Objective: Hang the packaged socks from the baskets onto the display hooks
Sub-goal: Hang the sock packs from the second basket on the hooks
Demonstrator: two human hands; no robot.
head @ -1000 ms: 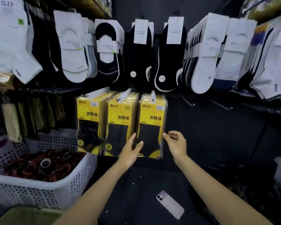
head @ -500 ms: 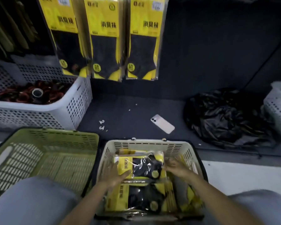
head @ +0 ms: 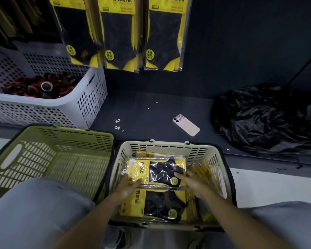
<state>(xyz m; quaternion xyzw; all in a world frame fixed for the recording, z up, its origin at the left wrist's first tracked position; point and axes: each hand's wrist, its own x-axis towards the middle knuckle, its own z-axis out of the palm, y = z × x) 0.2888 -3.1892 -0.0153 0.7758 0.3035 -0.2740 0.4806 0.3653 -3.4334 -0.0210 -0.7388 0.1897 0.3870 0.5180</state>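
Observation:
A cream basket sits on the floor in front of me, holding several yellow-and-black sock packs. The top sock pack lies crosswise, with its white hook pointing left. My left hand grips its left end, thumb on top. My right hand holds its right end, thumb on the plastic; the fingers are blurred. Another pack lies below it, and more stand on edge along the basket's right wall. Three rows of the same packs hang from the display above; the hooks are out of frame.
An empty green basket stands left of the cream one. A white perforated bin with red and black items sits on the dark shelf. On that shelf lie a phone, two loose white hooks and a crumpled black bag.
A second ago both hands were up at the hanging packs. The view dropped to the cream basket, and both hands now hold the top pack, closer in than half a second ago.

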